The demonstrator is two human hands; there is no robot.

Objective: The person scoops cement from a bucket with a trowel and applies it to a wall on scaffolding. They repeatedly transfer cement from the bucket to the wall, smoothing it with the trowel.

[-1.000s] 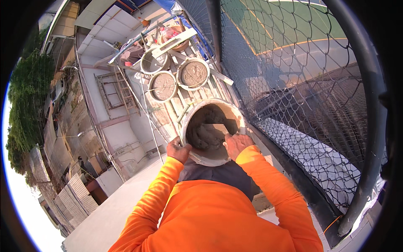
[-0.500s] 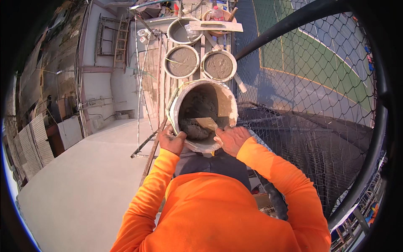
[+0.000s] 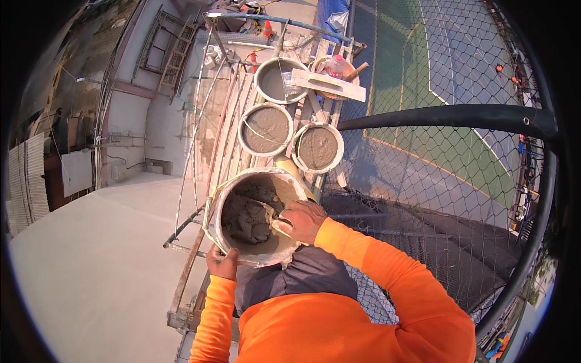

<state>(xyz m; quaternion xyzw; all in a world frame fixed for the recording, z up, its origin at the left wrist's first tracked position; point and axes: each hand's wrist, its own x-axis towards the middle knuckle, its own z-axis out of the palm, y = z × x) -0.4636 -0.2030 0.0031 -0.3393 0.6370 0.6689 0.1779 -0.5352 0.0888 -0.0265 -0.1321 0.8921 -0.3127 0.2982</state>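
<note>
My left hand (image 3: 223, 261) is closed on the lower-left rim of a large, mortar-smeared bucket (image 3: 283, 177), which tilts toward me above my lap. My right hand (image 3: 301, 220) is closed on a flat scraper (image 3: 268, 213) inside the bucket's right side. Wet grey mortar (image 3: 243, 227) lies in the bucket, partly over the scraper. Beyond it stand a bucket of smooth grey mix (image 3: 265, 131), a second filled bucket (image 3: 318, 149) and a third (image 3: 273, 81) farther back.
The buckets stand on a plank platform (image 3: 222, 157) with metal scaffold poles (image 3: 192, 151). A wooden board (image 3: 330, 85) and plastic bottle (image 3: 336, 65) sit at the back. A chain-link fence (image 3: 442, 169) with black rails runs along the right, overlooking a court. A concrete surface (image 3: 103, 266) is at lower left.
The view has swung, and the bucket now sits lower and farther left in it. My right hand and scraper have moved up and inward within the bucket; my left hand still grips the rim.
</note>
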